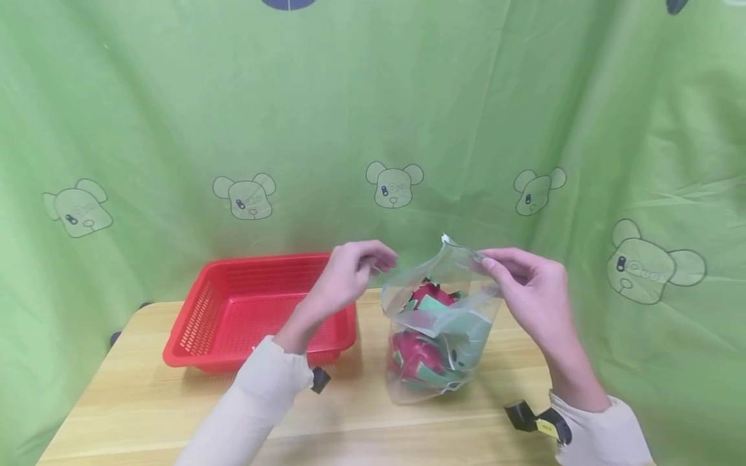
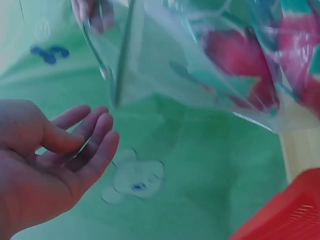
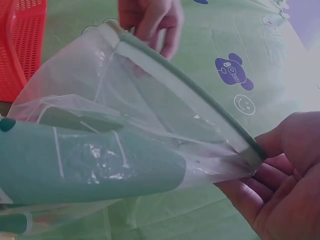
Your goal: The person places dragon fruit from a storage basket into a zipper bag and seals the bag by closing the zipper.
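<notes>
A clear zip-top plastic bag [image 1: 434, 323] stuffed with red and green packets stands upright on the pale wooden table [image 1: 146, 401], just right of a red perforated plastic basket [image 1: 233, 310]. The right hand [image 1: 533, 291] pinches the bag's right corner at the green zip strip, thumb and fingers [image 3: 240, 192] clamped on the seal. The left hand [image 1: 350, 275] hovers at the mouth's left end; the left wrist view shows its fingers [image 2: 87, 132] relaxed and loosely spread, holding nothing, just short of the film.

To work the mouth well, the left hand would probably do best to pinch the opposite lip right at the zip ridge, not lower on the slack film, which would likely only stretch. The bag looks top-heavy and soft, so pulling sideways rather than upward should keep it standing.

The basket sits close on the left, its near corner behind the left forearm, and could catch the elbow. A green bear-print cloth [image 1: 524, 129] hangs behind the table.
</notes>
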`<control>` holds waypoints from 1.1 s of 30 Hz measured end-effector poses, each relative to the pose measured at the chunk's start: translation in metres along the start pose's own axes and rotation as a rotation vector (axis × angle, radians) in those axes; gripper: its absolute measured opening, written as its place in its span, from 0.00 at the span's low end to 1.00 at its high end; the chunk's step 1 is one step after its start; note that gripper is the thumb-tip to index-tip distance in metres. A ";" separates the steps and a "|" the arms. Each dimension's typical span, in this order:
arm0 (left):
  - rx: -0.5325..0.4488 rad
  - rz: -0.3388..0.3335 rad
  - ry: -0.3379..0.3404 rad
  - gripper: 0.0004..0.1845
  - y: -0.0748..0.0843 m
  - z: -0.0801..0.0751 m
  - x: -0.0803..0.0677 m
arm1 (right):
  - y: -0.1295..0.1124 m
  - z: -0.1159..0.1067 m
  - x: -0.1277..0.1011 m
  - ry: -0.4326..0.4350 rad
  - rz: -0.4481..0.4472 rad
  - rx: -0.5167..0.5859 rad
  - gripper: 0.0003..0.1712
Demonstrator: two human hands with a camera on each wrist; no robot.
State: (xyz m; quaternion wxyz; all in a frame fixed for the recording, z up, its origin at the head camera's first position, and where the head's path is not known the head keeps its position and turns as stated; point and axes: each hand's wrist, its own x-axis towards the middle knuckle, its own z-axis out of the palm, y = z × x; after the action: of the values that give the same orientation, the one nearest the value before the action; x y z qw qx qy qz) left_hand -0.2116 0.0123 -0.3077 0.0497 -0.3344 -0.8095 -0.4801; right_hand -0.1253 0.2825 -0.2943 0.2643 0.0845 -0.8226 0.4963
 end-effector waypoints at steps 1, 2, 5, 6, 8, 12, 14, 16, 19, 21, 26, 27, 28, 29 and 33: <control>-0.046 -0.010 -0.008 0.20 -0.006 -0.002 0.003 | 0.001 0.000 0.000 -0.003 -0.001 0.006 0.13; -0.093 -0.024 -0.026 0.20 -0.012 -0.003 0.006 | 0.002 -0.001 0.000 -0.007 -0.002 0.010 0.13; -0.204 -0.061 -0.109 0.22 -0.024 -0.003 0.015 | 0.006 -0.002 0.000 -0.022 -0.006 0.030 0.13; -0.224 -0.062 -0.138 0.23 -0.026 -0.003 0.018 | 0.007 -0.002 0.000 -0.029 -0.006 0.039 0.13; -0.242 -0.054 -0.197 0.26 -0.029 -0.001 0.026 | 0.010 -0.003 0.001 -0.044 -0.010 0.053 0.13; -0.217 0.002 -0.301 0.35 -0.026 0.003 0.043 | 0.014 -0.003 0.004 -0.083 -0.030 0.093 0.14; -0.205 0.031 -0.346 0.39 -0.021 0.004 0.052 | 0.016 -0.004 0.005 -0.105 -0.039 0.119 0.14; -0.188 0.068 -0.386 0.42 -0.014 0.005 0.061 | 0.017 -0.004 0.007 -0.124 -0.048 0.149 0.14; -0.144 0.123 -0.432 0.41 -0.002 0.008 0.073 | 0.019 -0.004 0.009 -0.146 -0.043 0.194 0.13; -0.082 0.140 -0.440 0.37 0.005 0.010 0.079 | 0.020 -0.005 0.010 -0.157 -0.039 0.214 0.13; -0.010 0.085 -0.409 0.19 0.015 0.012 0.087 | 0.021 -0.006 0.014 -0.173 -0.037 0.258 0.13; -0.010 0.072 -0.398 0.17 0.016 0.012 0.087 | 0.021 -0.005 0.014 -0.173 -0.040 0.266 0.13; -0.008 0.064 -0.387 0.15 0.016 0.011 0.087 | 0.021 -0.005 0.015 -0.171 -0.039 0.276 0.13; 0.000 0.062 -0.374 0.13 0.016 0.011 0.087 | 0.022 -0.005 0.016 -0.167 -0.040 0.284 0.13; 0.042 0.060 -0.319 0.11 0.014 0.007 0.084 | 0.023 -0.002 0.017 -0.148 -0.056 0.274 0.13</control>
State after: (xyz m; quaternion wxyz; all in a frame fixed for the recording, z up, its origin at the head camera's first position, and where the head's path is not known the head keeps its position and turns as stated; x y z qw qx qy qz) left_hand -0.2670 0.0637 -0.2674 -0.0581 -0.4291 -0.8066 -0.4023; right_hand -0.1480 0.2980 -0.3027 0.2027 0.1788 -0.7617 0.5889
